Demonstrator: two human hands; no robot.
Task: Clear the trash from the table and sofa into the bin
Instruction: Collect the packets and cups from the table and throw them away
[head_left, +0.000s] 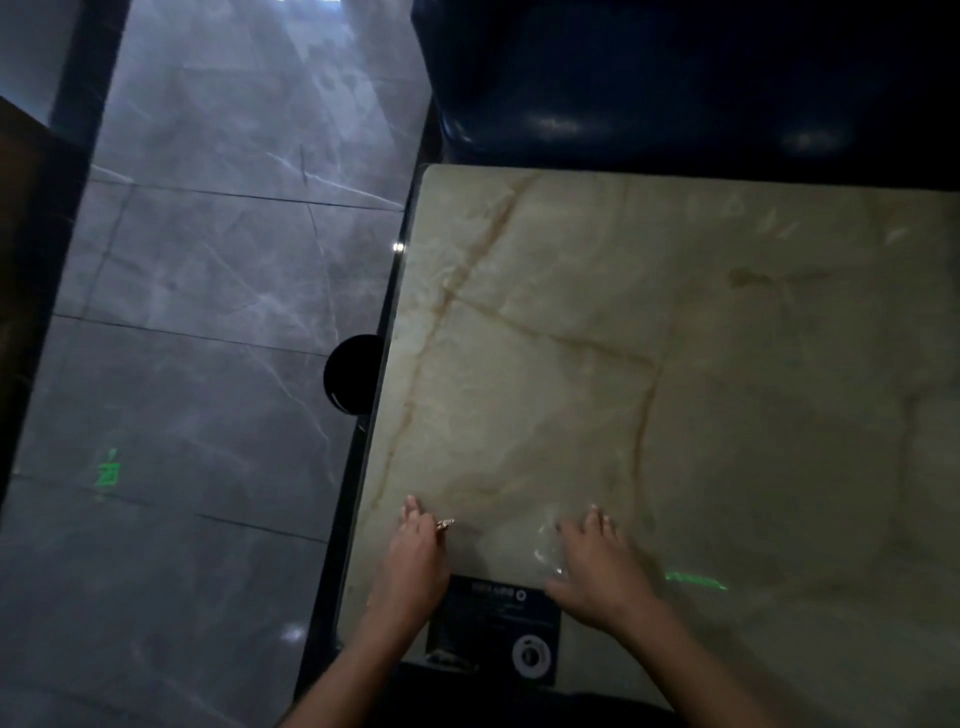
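**Hands on the marble table**

On the pale marble table (675, 338), a dark card (493, 618) lies at the near edge. The right hand (597, 566), fingers spread, rests on a clear plastic wrapper (550, 545). The left hand (415, 556) pinches a small, blurred scrap (445, 524).

Grey marble-look tiled floor (197, 312) takes up the left side, with a green light mark (110, 472) glowing on it. A black round thing (349, 375), can't tell what, sits right against the table's left edge.
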